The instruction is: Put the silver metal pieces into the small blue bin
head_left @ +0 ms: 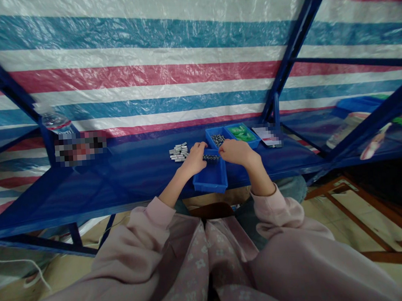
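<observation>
My left hand is curled round the left end of a dark, narrow strip of small metal parts; its exact kind is too small to tell. The strip lies above the far part of a blue tray. At the strip's right end, my right hand is closed with its fingertips pinched, and whatever they hold is hidden. Silver metal cylinders lie in a pile just left of my left hand. Beyond both hands, one blue bin holds small dark metal screws and another holds green pieces.
A white card or phone-like object lies right of the bins. On the blue table, a plastic bottle stands at the left. Blue frame posts rise behind. A wooden stool frame is at the lower right.
</observation>
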The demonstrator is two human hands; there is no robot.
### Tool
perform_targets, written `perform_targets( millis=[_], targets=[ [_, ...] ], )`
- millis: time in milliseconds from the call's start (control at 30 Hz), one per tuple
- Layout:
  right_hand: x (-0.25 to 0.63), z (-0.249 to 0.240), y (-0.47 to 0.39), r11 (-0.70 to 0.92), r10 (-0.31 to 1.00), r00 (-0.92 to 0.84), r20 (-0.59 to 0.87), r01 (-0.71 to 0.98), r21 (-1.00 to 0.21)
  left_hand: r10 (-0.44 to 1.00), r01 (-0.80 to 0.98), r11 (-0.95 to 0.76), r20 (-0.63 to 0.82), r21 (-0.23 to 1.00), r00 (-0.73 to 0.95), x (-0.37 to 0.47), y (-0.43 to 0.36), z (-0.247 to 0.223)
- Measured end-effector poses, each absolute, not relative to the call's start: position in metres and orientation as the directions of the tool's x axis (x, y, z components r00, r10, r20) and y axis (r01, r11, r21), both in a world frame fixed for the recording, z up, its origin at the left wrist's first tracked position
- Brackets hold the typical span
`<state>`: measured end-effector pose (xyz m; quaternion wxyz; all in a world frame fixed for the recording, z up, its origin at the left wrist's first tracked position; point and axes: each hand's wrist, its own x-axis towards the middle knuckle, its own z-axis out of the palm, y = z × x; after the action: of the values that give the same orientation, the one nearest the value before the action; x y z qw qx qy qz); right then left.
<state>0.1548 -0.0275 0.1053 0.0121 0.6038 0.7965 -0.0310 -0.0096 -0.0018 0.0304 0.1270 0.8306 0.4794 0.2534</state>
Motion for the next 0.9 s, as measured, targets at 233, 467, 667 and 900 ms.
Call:
perform_targets(
  millis=[233,467,667,900],
  targets=[
    [0.151,0.098,-0.015,0.274,0.96,-0.273,-0.061,0.962,-0.004,0.872,0.729,-0.489,0.291,0.48,0.394,-0.009,-0.004,0.032],
    [0.158,0.098,-0.011,0.293,0.953,-0.299,-0.051,0.951,-0.095,0.874,0.734,-0.485,0.293,0.475,0.388,-0.008,-0.004,0.031],
    [0.153,0.101,-0.014,0.28,0.959,-0.281,-0.046,0.959,-0.039,0.871,0.727,-0.492,0.291,0.479,0.396,-0.009,-0.003,0.031],
    [0.157,0.097,-0.017,0.296,0.955,-0.295,0.016,0.952,-0.076,0.873,0.707,-0.487,0.297,0.513,0.386,-0.014,0.0,0.036]
  ],
)
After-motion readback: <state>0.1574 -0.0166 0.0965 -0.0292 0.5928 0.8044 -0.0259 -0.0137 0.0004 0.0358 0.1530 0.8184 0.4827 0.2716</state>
